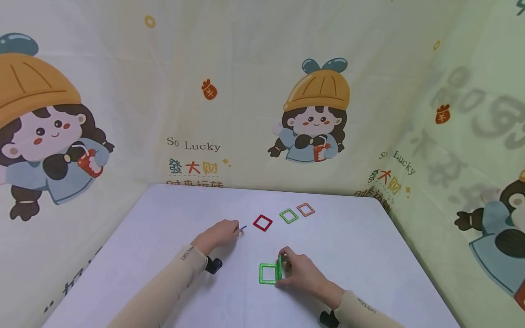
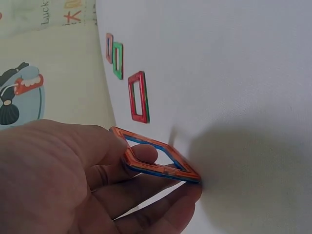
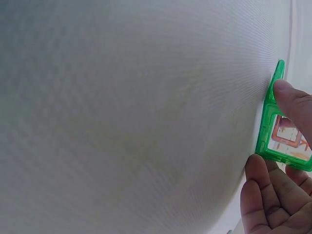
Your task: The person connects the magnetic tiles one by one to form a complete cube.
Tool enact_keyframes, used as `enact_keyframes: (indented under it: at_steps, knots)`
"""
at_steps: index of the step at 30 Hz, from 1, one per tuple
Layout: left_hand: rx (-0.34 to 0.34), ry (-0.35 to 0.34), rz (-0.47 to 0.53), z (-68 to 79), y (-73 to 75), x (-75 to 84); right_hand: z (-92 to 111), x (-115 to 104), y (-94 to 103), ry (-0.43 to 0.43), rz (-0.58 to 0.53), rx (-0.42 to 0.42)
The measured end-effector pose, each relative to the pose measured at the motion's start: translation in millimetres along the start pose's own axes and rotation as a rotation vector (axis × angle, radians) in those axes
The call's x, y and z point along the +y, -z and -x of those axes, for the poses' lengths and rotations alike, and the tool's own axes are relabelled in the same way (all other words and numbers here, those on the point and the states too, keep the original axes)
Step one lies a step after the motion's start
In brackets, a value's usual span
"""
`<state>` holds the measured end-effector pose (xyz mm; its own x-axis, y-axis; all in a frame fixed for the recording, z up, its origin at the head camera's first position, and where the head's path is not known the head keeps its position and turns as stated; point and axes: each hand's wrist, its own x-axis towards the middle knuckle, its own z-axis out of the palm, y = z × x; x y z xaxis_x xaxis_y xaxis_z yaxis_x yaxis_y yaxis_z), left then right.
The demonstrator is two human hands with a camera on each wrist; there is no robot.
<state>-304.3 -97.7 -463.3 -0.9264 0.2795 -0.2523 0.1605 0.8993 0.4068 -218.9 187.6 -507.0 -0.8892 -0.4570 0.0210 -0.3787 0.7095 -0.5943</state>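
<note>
My left hand (image 1: 221,233) pinches a square magnetic tile (image 2: 156,169) with an open middle, orange on one face and blue on the other. It is held tilted close over the white table, fingertips low by the surface. Near the front, a green square tile (image 1: 261,274) lies flat. Along its right edge a second green tile (image 1: 280,266) stands upright, gripped between the thumb and fingers of my right hand (image 1: 303,271). The right wrist view shows this upright green frame (image 3: 265,127) at the table surface.
Farther back on the white table (image 1: 197,205), a red square tile (image 1: 257,219), a light green one (image 1: 285,211) and an orange one (image 1: 310,207) lie flat in a slanting row. A printed cloth (image 1: 246,118) hangs behind the table and along its sides.
</note>
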Motion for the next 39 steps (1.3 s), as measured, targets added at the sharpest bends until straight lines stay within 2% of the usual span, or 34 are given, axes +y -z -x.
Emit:
enact_keyframes:
  at_steps: [7, 15, 27, 39]
  knots:
    - [-0.014, -0.005, 0.011, 4.6, -1.3, 9.9, 0, 0, 0.5, -0.002, -0.012, -0.007]
    - [-0.019, -0.005, 0.003, 6.1, -9.6, 16.4, -2, 2, -0.9, -0.014, -0.008, -0.009]
    - [-0.068, -0.096, 0.004, 10.4, -14.5, 28.9, -2, 3, -2.1, -0.021, 0.016, -0.005]
    - [-0.093, -0.132, 0.007, 13.1, -22.7, 36.3, -1, 3, -2.4, -0.033, -0.002, -0.015]
